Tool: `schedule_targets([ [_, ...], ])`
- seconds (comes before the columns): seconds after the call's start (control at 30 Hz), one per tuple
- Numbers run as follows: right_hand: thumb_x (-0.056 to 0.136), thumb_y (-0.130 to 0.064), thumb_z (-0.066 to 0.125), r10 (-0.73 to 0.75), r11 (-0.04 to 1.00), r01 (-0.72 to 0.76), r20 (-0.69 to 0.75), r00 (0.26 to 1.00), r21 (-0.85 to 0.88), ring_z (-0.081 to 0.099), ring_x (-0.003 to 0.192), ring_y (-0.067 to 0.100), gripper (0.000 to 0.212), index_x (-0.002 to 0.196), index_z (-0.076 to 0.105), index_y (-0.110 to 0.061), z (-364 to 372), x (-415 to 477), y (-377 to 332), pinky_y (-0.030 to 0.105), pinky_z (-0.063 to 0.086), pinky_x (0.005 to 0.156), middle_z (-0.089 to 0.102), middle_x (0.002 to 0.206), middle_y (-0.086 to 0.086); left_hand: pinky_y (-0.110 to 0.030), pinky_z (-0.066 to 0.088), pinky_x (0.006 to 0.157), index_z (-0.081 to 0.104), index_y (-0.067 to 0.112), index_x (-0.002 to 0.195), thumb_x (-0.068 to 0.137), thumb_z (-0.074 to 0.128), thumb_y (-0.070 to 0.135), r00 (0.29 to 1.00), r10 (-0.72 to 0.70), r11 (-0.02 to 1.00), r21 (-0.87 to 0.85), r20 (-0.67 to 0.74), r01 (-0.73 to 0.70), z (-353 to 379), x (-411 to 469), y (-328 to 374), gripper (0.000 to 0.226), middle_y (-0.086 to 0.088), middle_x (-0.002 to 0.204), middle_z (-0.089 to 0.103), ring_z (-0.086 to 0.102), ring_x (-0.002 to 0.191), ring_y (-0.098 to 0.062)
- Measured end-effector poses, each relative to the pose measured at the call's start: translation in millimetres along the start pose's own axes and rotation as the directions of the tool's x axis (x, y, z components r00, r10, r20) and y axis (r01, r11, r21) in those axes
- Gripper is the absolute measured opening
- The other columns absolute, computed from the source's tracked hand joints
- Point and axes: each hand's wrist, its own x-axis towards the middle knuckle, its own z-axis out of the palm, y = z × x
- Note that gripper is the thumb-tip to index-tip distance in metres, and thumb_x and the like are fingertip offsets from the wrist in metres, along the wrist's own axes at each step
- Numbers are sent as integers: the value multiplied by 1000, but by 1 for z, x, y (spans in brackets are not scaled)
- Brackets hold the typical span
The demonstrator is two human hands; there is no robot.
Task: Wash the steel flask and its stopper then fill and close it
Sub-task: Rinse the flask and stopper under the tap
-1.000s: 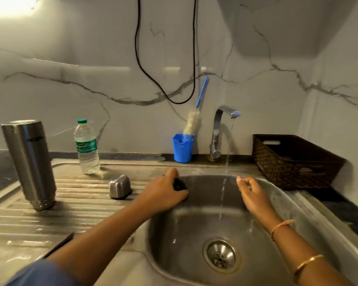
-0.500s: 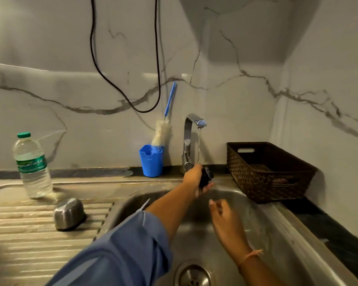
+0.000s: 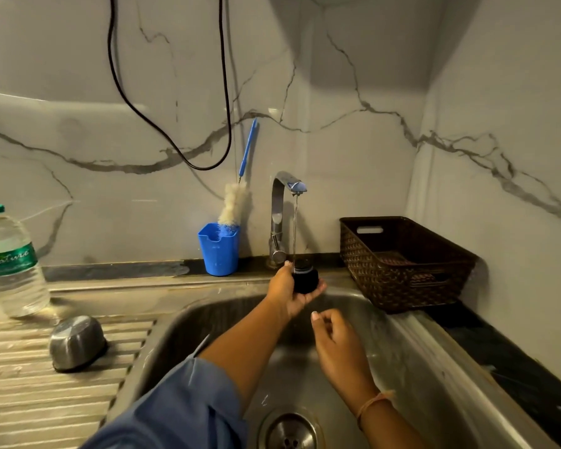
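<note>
My left hand (image 3: 287, 293) grips the black flask stopper (image 3: 304, 277) and holds it upright under the thin stream from the steel tap (image 3: 280, 209). Water lands on the stopper's top. My right hand (image 3: 336, 340) hovers just below it over the sink basin (image 3: 402, 367), fingers loosely curled and holding nothing. The steel flask cap (image 3: 76, 341) lies mouth down on the ribbed drainboard (image 3: 30, 390) at the left. The steel flask itself is out of view.
A water bottle (image 3: 10, 264) with a green cap stands at the far left. A blue cup (image 3: 219, 249) holding a bottle brush (image 3: 235, 202) sits left of the tap. A brown woven basket (image 3: 402, 264) stands at the right. A black cable (image 3: 175, 147) hangs on the wall.
My left hand carried the stopper from the basin's left edge up under the running tap. My right hand stayed low in the basin. The view swung right, so the flask left the frame.
</note>
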Motion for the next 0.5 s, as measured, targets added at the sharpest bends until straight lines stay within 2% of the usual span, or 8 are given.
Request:
schedule_targets([
  [0.07, 96, -36, 46, 0, 1000, 0, 0, 1000, -1, 56, 75, 14, 19, 85, 53, -22, 0, 0, 1, 26, 42, 63, 59, 80, 0, -42, 56, 66, 47, 5, 121, 97, 48, 35, 999, 29, 999, 14, 17, -29, 2, -4, 2, 39, -21, 105, 52, 55, 91, -32],
  [0.13, 96, -36, 46, -6, 1000, 6, -8, 1000, -3, 56, 76, 14, 18, 84, 51, -23, 0, 1, 2, 27, 42, 65, 58, 81, 0, -32, 58, 62, 50, 6, 105, 91, 60, 23, 996, 73, 988, 132, 41, -78, 4, -6, 5, 24, -17, 104, 50, 55, 90, -27],
  [0.2, 96, -36, 46, -4, 1000, 4, -8, 1000, -1, 55, 76, 14, 18, 85, 51, -22, -1, 1, 1, 26, 41, 62, 58, 81, 0, -28, 59, 57, 50, 7, 98, 88, 62, 13, 996, 78, 973, 215, 52, -88, 4, -9, 6, 16, -16, 102, 48, 54, 88, -26],
  [0.3, 97, -35, 44, 15, 1000, -15, 5, 1000, 11, 54, 74, 14, 18, 89, 52, -20, -3, 1, 1, 23, 39, 59, 59, 83, 3, -35, 59, 63, 50, 7, 104, 92, 56, 23, 998, 62, 985, 162, 32, -66, 1, -12, 3, 21, -19, 105, 50, 56, 89, -30],
  [0.37, 97, -33, 44, 39, 998, -39, 14, 999, 44, 54, 75, 14, 17, 92, 52, -19, -3, 2, -1, 22, 39, 58, 59, 87, 5, -34, 55, 67, 52, 7, 114, 95, 45, 36, 999, 40, 984, 173, -13, -38, -5, -11, -1, 36, -18, 99, 60, 59, 84, -26],
  [0.43, 96, -33, 46, 71, 993, -71, 2, 997, 99, 56, 89, 16, 20, 105, 53, -16, -1, 7, -4, 22, 42, 66, 58, 102, 5, -26, 42, 58, 55, 8, 120, 95, 32, 45, 997, 22, 965, 261, -74, -1, -8, -13, -5, 50, -13, 93, 70, 59, 71, -19],
  [0.5, 96, -33, 48, 101, 981, -97, -12, 995, 170, 54, 108, 20, 36, 126, 46, -14, 5, 18, -8, 26, 43, 82, 53, 121, 6, -23, 36, 53, 55, 10, 123, 96, 29, 46, 993, 15, 955, 294, -114, 20, -11, -15, -8, 52, -12, 100, 70, 58, 66, -16],
])
